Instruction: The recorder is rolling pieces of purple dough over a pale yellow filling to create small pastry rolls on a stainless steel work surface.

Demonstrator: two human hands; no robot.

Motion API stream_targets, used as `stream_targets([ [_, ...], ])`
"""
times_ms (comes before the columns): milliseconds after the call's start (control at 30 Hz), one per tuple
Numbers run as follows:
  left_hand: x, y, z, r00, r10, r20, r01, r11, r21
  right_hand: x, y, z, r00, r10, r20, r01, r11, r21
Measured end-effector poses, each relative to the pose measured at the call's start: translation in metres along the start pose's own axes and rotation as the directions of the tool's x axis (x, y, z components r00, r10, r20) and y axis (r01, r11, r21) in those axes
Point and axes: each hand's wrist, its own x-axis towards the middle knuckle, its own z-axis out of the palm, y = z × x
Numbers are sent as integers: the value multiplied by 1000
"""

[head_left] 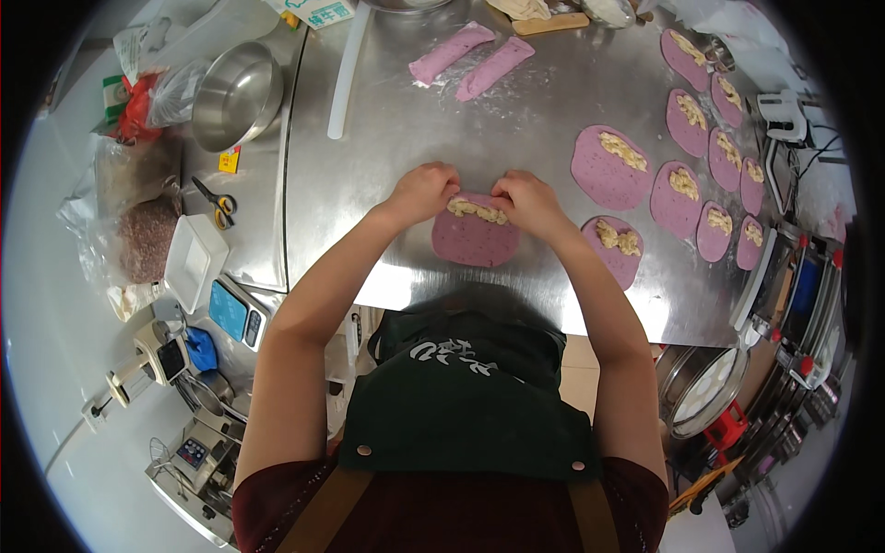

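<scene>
A flattened oval of purple dough (475, 241) lies on the steel table in front of me. Across its far part runs a strip of pale, lumpy filling (477, 212). My left hand (426, 194) pinches the dough's far edge at its left corner. At the right corner, my right hand (527, 200) pinches the same edge with fingers closed. Between them the far edge is lifted a little beside the filling. To the right lie several more purple dough ovals (608, 184) topped with the same filling. Two rolled purple dough logs (452, 53) rest farther back.
A white rod (348, 83) lies behind on the left. Left of the table seam are a steel bowl (237, 97), scissors (219, 205), a white tray (196, 263) and a digital scale (238, 311). A rack with trays (784, 304) stands at the right edge.
</scene>
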Motion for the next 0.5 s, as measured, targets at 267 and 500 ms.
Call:
stream_targets([
  [267,0,2,7,997,72,-8,-70,990,121,-6,1,7,990,-70,-121,69,998,-7],
  [500,-2,-1,5,999,23,37,-24,999,22,-10,0,11,973,-127,-195,125,992,-25],
])
